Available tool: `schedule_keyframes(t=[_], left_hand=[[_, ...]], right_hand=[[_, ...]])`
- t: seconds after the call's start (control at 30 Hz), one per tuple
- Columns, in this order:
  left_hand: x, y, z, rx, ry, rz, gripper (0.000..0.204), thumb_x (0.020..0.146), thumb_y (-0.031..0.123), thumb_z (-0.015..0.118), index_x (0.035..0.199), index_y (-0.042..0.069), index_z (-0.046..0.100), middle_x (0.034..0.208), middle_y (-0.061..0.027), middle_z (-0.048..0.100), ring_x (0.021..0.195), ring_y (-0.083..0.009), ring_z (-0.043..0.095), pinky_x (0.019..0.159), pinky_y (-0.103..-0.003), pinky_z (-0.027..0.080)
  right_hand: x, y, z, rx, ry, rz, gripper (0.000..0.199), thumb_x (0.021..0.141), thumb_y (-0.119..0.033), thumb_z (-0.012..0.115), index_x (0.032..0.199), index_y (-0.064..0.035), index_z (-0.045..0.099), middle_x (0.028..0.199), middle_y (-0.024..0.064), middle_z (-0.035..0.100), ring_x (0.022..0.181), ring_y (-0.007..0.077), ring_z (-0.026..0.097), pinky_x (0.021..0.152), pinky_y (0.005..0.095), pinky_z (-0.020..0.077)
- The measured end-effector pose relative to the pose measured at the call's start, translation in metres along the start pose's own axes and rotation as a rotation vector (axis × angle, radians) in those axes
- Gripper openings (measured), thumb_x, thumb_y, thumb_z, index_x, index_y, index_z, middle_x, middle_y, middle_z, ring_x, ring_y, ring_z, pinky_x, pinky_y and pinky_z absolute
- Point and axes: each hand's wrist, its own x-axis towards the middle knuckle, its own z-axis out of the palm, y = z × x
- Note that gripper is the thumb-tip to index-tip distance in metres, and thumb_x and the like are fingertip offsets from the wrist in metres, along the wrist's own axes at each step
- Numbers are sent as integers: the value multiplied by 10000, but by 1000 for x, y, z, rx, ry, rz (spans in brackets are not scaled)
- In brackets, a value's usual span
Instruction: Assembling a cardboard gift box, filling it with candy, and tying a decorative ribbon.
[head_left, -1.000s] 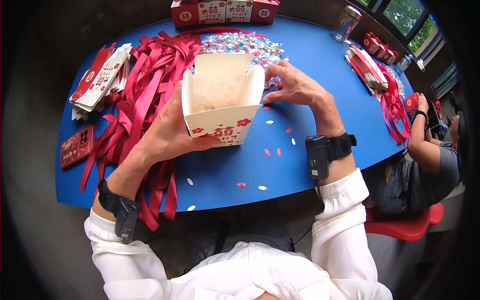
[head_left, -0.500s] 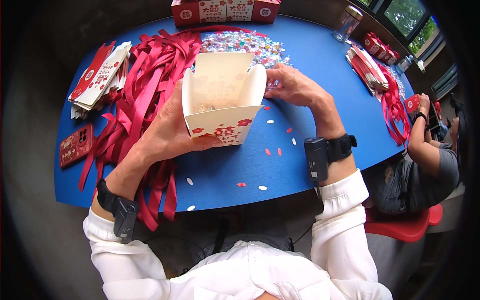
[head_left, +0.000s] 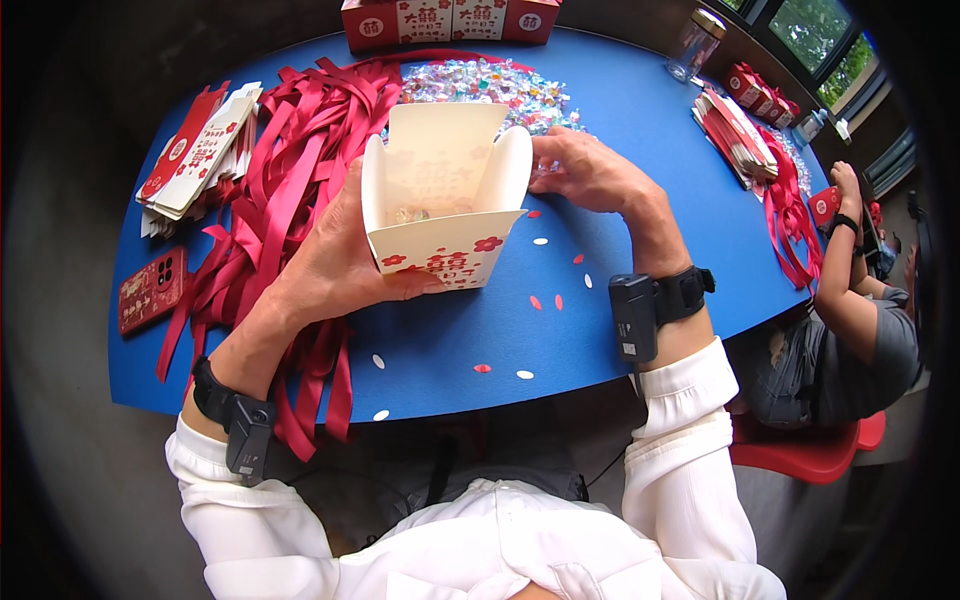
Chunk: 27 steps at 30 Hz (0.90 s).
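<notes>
My left hand [head_left: 335, 245] grips an open candy box [head_left: 445, 250] of white card with red flowers and lettering, its thumb along the near wall. The box's flaps stand up, and a few wrapped candies [head_left: 410, 214] lie inside it. Close beside the right flap is my right hand [head_left: 590, 172], its fingers curled in and the tips partly hidden behind the flap. What they hold, if anything, does not show. Behind the box spreads a heap of shiny wrapped candies [head_left: 480, 85].
Long red ribbons [head_left: 330, 110] cover the table's left side, near flat folded boxes [head_left: 195, 155] and a red phone [head_left: 152, 290]. Red and white paper petals [head_left: 483, 369] dot the blue table [head_left: 560, 360]. At right, a co-worker's hand [head_left: 846, 182] is above a red box [head_left: 824, 207].
My hands and the box stay almost in place. The co-worker's hand at the right has lifted up off the small red box.
</notes>
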Motion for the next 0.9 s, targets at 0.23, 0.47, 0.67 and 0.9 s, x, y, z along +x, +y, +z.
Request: schedule_keyframes(t=[0.23, 0.47, 0.67, 0.9], left_hand=[[1, 0, 0, 16, 5, 30, 1082, 663, 89, 936, 1518, 122, 274, 1388, -110, 547, 1288, -239, 537, 1074, -428, 463], [1, 3, -2, 38, 19, -4, 1087, 656, 104, 940, 1519, 109, 279, 1383, -113, 548, 1290, -238, 534, 1068, -411, 458], [3, 5, 0, -15, 7, -55, 1092, 650, 100, 937, 1520, 99, 277, 1396, -115, 536, 1298, -246, 531, 1070, -412, 457], [4, 6, 0, 4, 20, -20, 1054, 647, 146, 944, 1490, 99, 314, 1371, -108, 537, 1287, -257, 533, 1073, -421, 446]], right_hand=[[0, 9, -8, 90, 98, 30, 187, 892, -184, 739, 1037, -83, 677, 958, 115, 669, 917, 269, 645, 808, 400, 529], [2, -14, -15, 364, 321, -104, 149, 916, -166, 731, 1025, -77, 682, 902, 46, 653, 747, 119, 599, 670, 288, 532], [-9, -37, -28, 553, 481, -384, 159, 938, -82, 696, 1081, -43, 639, 943, 49, 683, 803, 92, 655, 696, 230, 550], [-13, -73, -26, 541, 654, -744, 190, 892, -71, 741, 1058, -53, 650, 985, 44, 652, 861, 113, 666, 717, 244, 561]])
